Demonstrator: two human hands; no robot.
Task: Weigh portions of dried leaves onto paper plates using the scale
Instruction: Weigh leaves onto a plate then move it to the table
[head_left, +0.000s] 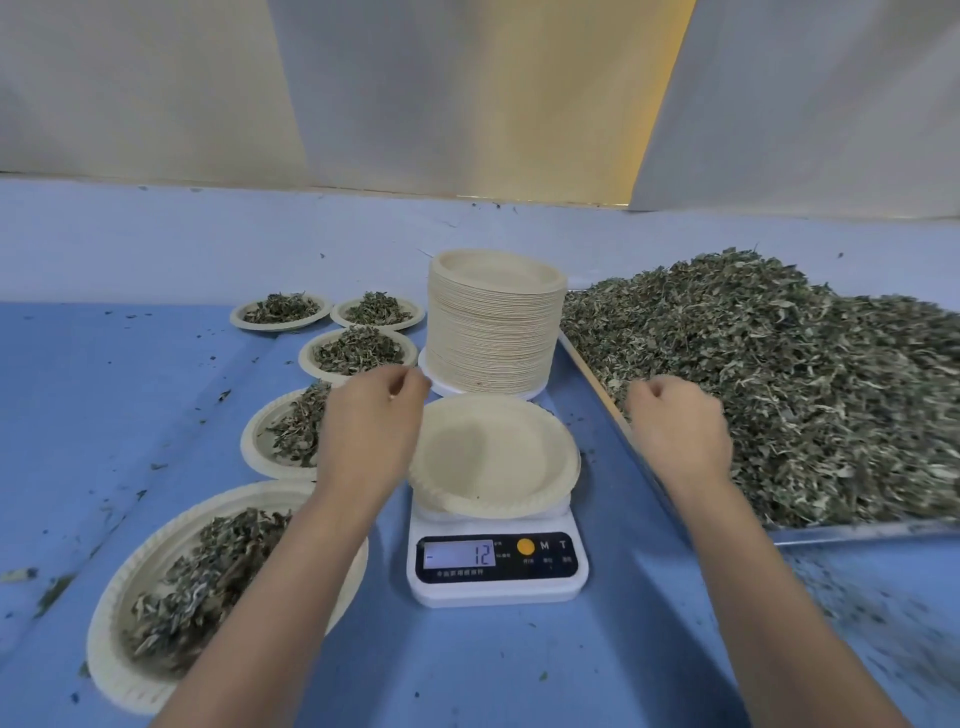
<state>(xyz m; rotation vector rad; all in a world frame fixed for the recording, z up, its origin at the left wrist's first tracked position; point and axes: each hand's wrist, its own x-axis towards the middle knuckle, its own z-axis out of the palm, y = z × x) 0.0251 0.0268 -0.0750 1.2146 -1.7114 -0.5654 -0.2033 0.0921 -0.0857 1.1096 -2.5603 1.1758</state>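
Left hand (371, 426), fingers curled round nothing visible, just left of empty paper plate (498, 457) on scale (498, 569). Right hand (675, 431), fingers curled, at near edge of dried leaves (805, 374) heaped on tray (857, 531), right of plate; hold indiscernible.

This looks like a small herb or tea packing workroom: a long bench under blue sheeting (130, 415) backs onto plain hanging white sheets (156, 78). Just right of the right hand (680, 431), a metal tray (857, 532) carries a bulk heap of dried leaves (779, 389). Beyond the left hand (371, 431) stands a tall stack of paper plates (493, 332), with filled plates (358, 351) to its left and a digital scale (496, 566) between both hands.
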